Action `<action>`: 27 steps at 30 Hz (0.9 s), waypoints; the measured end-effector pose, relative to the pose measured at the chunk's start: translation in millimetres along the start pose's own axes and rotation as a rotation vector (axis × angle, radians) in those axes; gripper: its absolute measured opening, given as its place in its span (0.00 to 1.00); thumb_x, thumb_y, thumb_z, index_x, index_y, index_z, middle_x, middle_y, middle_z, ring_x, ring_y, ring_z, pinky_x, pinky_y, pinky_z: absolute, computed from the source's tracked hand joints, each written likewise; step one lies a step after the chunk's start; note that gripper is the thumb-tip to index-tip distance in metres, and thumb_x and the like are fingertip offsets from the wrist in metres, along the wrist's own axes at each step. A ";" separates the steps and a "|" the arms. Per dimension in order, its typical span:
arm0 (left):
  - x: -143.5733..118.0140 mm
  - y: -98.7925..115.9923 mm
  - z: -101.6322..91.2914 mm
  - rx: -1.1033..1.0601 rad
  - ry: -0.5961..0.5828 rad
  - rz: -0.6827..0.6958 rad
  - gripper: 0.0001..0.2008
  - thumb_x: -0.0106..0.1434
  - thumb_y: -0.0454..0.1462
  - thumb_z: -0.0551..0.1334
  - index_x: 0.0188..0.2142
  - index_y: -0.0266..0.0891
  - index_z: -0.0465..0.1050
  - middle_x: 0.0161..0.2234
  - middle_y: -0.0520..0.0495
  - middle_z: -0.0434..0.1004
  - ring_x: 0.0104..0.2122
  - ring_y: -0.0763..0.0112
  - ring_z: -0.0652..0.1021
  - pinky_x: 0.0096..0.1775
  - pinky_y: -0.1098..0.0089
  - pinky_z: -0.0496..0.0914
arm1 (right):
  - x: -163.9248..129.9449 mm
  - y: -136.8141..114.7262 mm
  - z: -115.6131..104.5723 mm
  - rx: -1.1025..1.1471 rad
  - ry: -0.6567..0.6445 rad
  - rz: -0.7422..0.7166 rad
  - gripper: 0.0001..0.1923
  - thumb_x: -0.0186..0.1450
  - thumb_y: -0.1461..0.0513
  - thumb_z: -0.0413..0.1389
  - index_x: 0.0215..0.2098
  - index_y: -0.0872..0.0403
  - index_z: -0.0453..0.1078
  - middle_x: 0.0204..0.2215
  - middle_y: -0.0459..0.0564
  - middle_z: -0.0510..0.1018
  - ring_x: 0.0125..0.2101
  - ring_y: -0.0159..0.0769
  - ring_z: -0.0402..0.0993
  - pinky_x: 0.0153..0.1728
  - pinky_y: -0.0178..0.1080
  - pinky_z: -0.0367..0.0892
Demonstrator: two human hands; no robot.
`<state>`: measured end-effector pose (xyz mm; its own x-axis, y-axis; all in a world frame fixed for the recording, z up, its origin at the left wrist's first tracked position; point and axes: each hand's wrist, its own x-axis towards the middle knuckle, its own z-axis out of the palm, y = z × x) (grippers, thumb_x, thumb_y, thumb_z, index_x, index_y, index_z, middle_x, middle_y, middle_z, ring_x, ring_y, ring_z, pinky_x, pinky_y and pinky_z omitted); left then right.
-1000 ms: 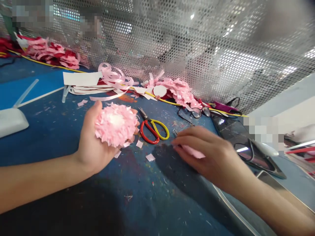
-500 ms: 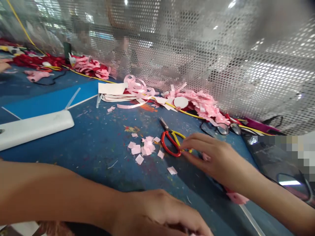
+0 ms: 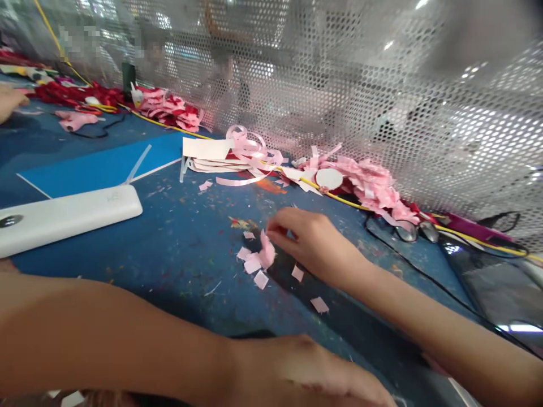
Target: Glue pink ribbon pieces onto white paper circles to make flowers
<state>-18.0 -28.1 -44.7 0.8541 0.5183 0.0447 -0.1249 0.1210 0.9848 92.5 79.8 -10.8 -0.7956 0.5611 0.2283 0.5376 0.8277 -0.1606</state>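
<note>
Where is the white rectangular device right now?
In the head view, the white device lies on the blue table at far left, left of the pink paper scraps.

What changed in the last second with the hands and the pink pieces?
The right hand moved left off the scissors, which it now hides, and pinched a pink scrap from the loose squares. The left hand, which held a pink flower, has dropped to the bottom edge. The white case and ribbon pile stayed.
</note>
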 end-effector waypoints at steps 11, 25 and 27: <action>2.5 9.9 10.0 -0.328 0.178 -0.165 0.32 0.64 0.54 0.44 0.42 0.35 0.79 0.34 0.47 0.81 0.45 0.49 0.78 0.49 0.58 0.67 | -96.5 -6.8 -39.9 0.082 0.055 0.125 0.06 0.64 0.63 0.54 0.29 0.52 0.71 0.19 0.42 0.71 0.18 0.26 0.66 0.18 0.30 0.61; 31.3 3.3 2.0 -1.130 0.542 -0.130 0.37 0.65 0.58 0.44 0.32 0.26 0.77 0.29 0.35 0.80 0.34 0.58 0.81 0.49 0.54 0.70 | -174.7 -28.9 -16.7 -0.344 0.037 0.045 0.16 0.68 0.70 0.42 0.30 0.56 0.69 0.22 0.48 0.70 0.22 0.33 0.62 0.24 0.37 0.57; 39.2 2.8 9.1 -1.130 0.574 -0.161 0.36 0.65 0.57 0.45 0.31 0.27 0.77 0.28 0.37 0.79 0.34 0.59 0.80 0.49 0.57 0.70 | -175.1 -29.8 -13.7 -0.388 0.056 0.035 0.14 0.67 0.70 0.45 0.28 0.56 0.68 0.22 0.47 0.69 0.22 0.34 0.61 0.23 0.37 0.56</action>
<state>19.8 -15.2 -38.6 0.5948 0.6865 -0.4183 -0.6404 0.7191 0.2696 219.6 -43.0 -32.8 -0.7644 0.5793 0.2830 0.6381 0.7425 0.2037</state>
